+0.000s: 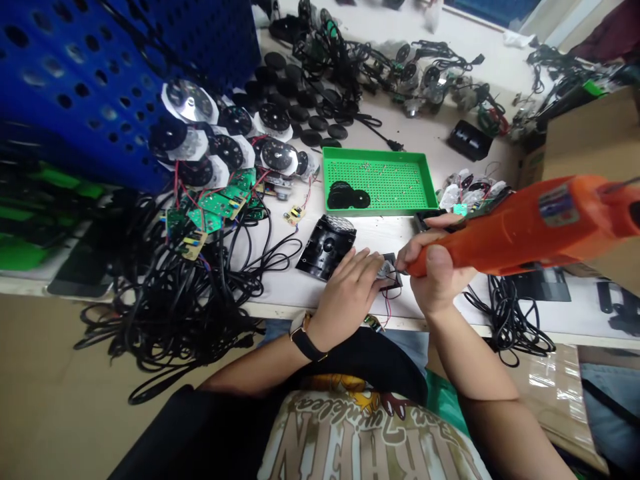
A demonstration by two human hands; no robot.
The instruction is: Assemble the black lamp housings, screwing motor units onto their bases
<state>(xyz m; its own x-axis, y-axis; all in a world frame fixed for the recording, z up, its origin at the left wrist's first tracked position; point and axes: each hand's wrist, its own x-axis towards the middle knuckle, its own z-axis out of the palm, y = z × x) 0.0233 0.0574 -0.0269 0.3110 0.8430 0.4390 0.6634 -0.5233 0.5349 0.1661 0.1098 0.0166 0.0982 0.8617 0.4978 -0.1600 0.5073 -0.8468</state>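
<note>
My right hand [435, 270] is wrapped round an orange electric screwdriver [520, 230], its body slanting up to the right. The tool's tip points at a small black housing part [394, 280] on the table, which has a clear piece and red wires. With its fingertips, my left hand [350, 287] holds this part at the left side; the fingers partly hide it. A larger black housing [327, 247] with a round grille lies just beyond my left fingers. A small circuit board [373, 323] hangs by the table's front edge.
Behind my hands stands a green tray [380, 210] with small screws and black discs [345, 197]. To the left are circuit boards [220, 203], tangled black cables [185, 320] and round motor units [230, 150] beside a blue perforated bin [100, 87]. A cardboard box [595, 140] is at right.
</note>
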